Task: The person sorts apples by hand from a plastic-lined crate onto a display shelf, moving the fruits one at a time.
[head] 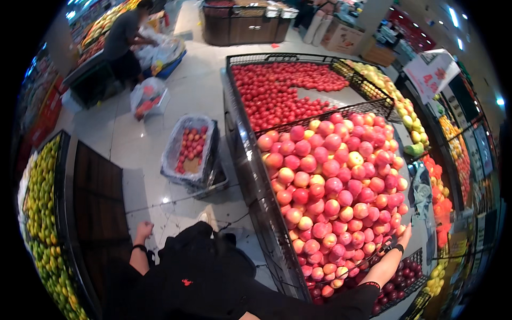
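A tall heap of red-and-yellow nectarines or plums [334,186] fills a section of the black display stand [256,172] on my right. My right hand [405,237] reaches across to the heap's far edge and rests against the outermost fruit. Its fingers are partly hidden, so I cannot tell whether it grips one. Beneath that forearm lie dark red plums [404,272] behind a black mesh divider. My left hand [145,229] hangs low at my left side, fingers curled, with nothing visible in it. On the floor ahead stands a plastic-lined crate [170,168] holding some of the same red-and-yellow fruit [193,146].
Small red fruits [276,86] lie beyond a mesh divider [360,109]. Green-yellow fruit [42,204] fills a stand to the left. A bag [150,96] sits on the floor near a person [124,40] bending over goods. A price sign [432,74] hangs at upper right.
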`<state>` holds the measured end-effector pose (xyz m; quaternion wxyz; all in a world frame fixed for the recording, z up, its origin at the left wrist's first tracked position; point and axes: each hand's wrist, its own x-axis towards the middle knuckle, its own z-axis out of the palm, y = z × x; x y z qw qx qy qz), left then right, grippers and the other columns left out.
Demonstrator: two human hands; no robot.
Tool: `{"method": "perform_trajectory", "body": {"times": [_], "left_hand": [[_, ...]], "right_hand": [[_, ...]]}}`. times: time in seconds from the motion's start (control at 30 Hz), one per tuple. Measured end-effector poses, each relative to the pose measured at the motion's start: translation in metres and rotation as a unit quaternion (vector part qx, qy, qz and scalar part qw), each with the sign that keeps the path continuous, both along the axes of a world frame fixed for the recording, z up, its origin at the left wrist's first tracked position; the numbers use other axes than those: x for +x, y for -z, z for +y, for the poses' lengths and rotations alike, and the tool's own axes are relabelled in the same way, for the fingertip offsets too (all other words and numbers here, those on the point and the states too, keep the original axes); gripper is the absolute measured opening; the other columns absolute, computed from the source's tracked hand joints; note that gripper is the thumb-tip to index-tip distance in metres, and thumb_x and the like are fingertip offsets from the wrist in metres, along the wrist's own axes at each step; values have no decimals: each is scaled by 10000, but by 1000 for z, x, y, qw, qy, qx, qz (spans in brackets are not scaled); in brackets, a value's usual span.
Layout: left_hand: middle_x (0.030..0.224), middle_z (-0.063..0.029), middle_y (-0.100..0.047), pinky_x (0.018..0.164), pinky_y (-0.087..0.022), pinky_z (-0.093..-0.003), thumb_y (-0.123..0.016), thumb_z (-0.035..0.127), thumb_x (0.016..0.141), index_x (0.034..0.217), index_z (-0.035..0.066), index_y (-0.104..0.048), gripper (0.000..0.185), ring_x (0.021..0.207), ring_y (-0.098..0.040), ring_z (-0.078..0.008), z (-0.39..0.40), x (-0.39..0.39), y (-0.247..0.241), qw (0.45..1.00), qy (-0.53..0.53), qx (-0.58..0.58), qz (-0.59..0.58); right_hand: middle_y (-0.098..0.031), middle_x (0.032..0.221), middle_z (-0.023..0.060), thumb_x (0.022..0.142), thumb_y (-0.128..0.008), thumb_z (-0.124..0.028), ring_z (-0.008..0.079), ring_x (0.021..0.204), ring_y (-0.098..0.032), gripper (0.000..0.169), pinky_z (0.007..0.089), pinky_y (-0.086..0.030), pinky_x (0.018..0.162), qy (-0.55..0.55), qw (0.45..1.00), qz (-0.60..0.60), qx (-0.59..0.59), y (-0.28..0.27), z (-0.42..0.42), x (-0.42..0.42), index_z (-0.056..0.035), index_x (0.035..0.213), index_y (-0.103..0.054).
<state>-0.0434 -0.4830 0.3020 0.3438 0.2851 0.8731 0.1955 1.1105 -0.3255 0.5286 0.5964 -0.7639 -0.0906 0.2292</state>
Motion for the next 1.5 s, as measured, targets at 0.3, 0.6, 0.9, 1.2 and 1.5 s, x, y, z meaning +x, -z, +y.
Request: {"method": "perform_trajectory", "body": {"times": [0.3,0.6,0.9,1.2,1.5], "left_hand": [[738,-185,-668,571,-532,-391,-620,308,782,903,-9,-664,342,579,-655,-263,-7,1,-16,1000,19,-6,12],[871,-98,-683,560,-547,-398,-611,308,838,1055,52,-620,335,649,-662,-198,-64,18,-26,988,-97,-96,-78],[862,-40,-660,541,-499,-362,-563,316,893,1068,83,-582,292,630,-607,-149,-63,40,-12,967,-105,-161,-166],[882,-90,-685,585,-537,-412,-605,324,846,1059,74,-611,329,687,-657,-200,25,22,-6,982,-3,-143,-124],[740,-83,-678,527,-522,-332,-614,317,824,941,77,-665,272,578,-636,-166,161,18,23,969,191,-137,-81]], "right_hand": [[-534,1266,137,847,-456,-620,321,1109,-546,728,462,-448,922,-55,988,146,20,-12,-38,-18,-50,1300,-441],[-533,1276,139,854,-462,-594,310,1140,-526,711,450,-407,963,-89,991,97,-11,1,-25,-46,-38,1296,-451],[-555,1250,136,855,-488,-563,294,1117,-535,681,429,-388,974,-114,992,37,-46,-2,-49,-53,-21,1267,-485],[-587,1178,173,856,-569,-512,290,1084,-558,754,445,-426,913,-43,985,-35,-164,-41,-76,-66,83,1303,-446],[-608,1171,168,938,-547,-379,270,1025,-584,517,373,-461,877,-43,887,-407,-216,-151,-67,-218,46,1231,-543]]}}
